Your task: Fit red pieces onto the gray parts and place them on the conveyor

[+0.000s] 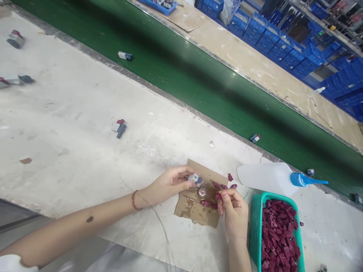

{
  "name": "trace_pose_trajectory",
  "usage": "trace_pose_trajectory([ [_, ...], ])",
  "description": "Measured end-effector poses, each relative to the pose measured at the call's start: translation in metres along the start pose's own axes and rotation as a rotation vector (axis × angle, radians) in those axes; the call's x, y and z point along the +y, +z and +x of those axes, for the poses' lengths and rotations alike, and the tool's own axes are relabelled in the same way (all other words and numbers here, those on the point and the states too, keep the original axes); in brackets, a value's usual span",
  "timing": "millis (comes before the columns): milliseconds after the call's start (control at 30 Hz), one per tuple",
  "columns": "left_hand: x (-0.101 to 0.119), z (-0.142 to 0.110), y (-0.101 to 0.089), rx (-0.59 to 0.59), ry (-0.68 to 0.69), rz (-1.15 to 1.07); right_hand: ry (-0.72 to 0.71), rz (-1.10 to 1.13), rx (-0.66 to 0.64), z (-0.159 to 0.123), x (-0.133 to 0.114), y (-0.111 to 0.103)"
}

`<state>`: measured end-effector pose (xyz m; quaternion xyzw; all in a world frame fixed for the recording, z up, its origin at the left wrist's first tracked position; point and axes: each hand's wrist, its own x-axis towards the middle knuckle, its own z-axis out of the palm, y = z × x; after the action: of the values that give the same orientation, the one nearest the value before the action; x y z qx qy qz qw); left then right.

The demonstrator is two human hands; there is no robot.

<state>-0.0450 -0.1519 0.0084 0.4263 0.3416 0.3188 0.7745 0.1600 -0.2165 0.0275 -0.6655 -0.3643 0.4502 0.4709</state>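
From where I stand, both hands are at work over a torn piece of cardboard [184, 209] lying flat on the pale desk [76, 136]. The left hand [172, 180], a red braided band [134, 200] at its wrist, pinches a small white-and-blue-grey part [194, 177] between thumb and fingers, just above the cardboard's upper left side. The right hand [236, 211] has its thumb and fingertips closed on a small maroon piece [218, 196] near the cardboard's right edge. Between them, on the damp-stained cardboard, sits a little round metallic object [202, 192], with loose maroon pieces [205, 203] close by.

Just right of the right hand stands a teal basket [255, 234] heaped with more maroon pieces. Beyond it a white bottle [263, 175] lies on its side, its blue nozzle [303, 180] pointing right. Over to the left, a three-coloured assembly [120, 128] rests alone on the desk. A green belt [181, 71] runs behind, carrying a few small parts [124, 55], and blue crates [266, 32] line the far side.
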Motion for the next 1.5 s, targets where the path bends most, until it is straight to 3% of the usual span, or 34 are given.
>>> trace_pose_trajectory([
  [233, -0.004, -0.003, 0.001, -0.022, 0.008, 0.027, -0.212, -0.295, -0.045, -0.005, 0.001, 0.003],
  [400, -0.004, -0.003, 0.002, -0.015, -0.01, 0.008, -0.544, -0.593, -0.194, 0.0, 0.004, 0.009],
  [533, -0.007, -0.003, 0.003, -0.003, 0.011, -0.008, -0.756, -0.772, -0.217, 0.005, 0.008, 0.012],
  [700, -0.01, -0.002, 0.004, 0.019, 0.033, 0.019, -0.772, -0.868, -0.253, 0.004, 0.008, 0.005],
  [900, -0.006, -0.004, 0.007, -0.081, -0.004, -0.023, -0.864, -0.879, -0.321, 0.004, 0.006, 0.01],
  [1100, -0.009, -0.005, 0.006, -0.071, 0.036, 0.086, -0.754, -0.821, -0.321, 0.004, 0.006, 0.009],
  [1267, -0.008, -0.006, 0.005, -0.052, 0.023, 0.297, -0.481, -0.469, -0.26, 0.002, 0.005, 0.008],
  [1400, -0.004, -0.008, 0.007, -0.148, -0.026, 0.303, -0.295, -0.151, -0.113, 0.002, 0.003, 0.01],
  [1500, -0.003, -0.01, 0.008, -0.235, -0.029, 0.279, -0.302, -0.051, -0.077, 0.0, 0.001, 0.014],
])
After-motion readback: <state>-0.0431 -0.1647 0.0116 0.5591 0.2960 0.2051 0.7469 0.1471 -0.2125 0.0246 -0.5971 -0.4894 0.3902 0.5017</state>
